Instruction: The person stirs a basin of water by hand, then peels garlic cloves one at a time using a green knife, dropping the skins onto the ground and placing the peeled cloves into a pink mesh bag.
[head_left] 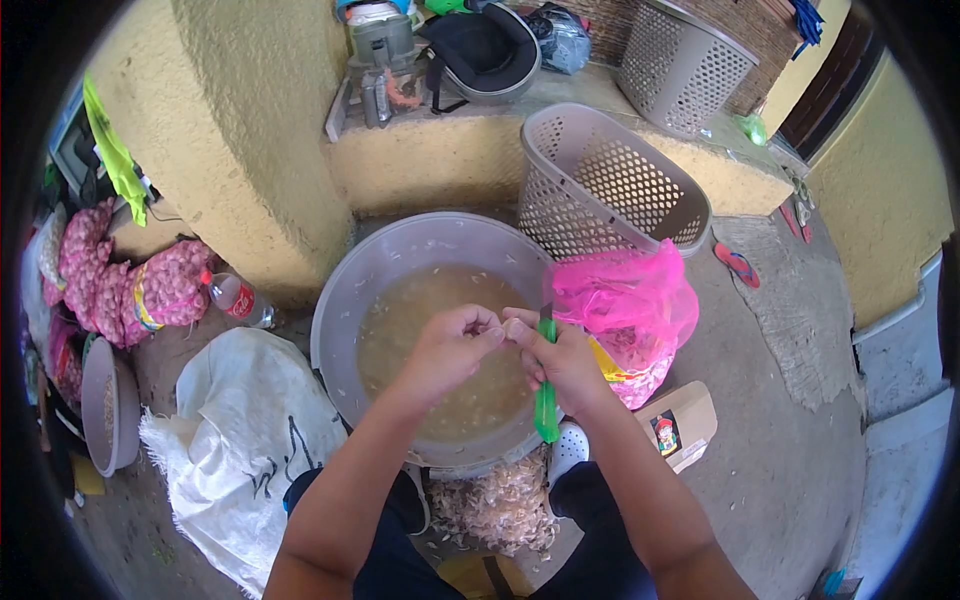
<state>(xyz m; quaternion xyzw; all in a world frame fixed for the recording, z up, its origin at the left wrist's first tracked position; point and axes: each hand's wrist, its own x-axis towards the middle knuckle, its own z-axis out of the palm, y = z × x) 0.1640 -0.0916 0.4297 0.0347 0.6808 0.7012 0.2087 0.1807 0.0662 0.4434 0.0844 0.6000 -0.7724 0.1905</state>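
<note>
Both hands meet over the basin [345, 300] of murky water. The right hand [562, 360] is wrapped around a green-handled knife [546, 405], blade up by the thumb. The left hand [450, 345] pinches a small clove [497, 327] at the fingertips, touching the right. Peels [500, 505] lie below the wrists; a pink bag [630, 305] sits just right.

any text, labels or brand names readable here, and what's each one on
No text can be read in this view.
Plastic bottle: red label, wording too small to read.
White sack: black marks, too creased to read.
Cardboard box: small printed picture, no legible words.
Pink bag: yellow printed pack inside, lettering blurred.
Green-handled knife in the right hand: no marking seen.
</note>
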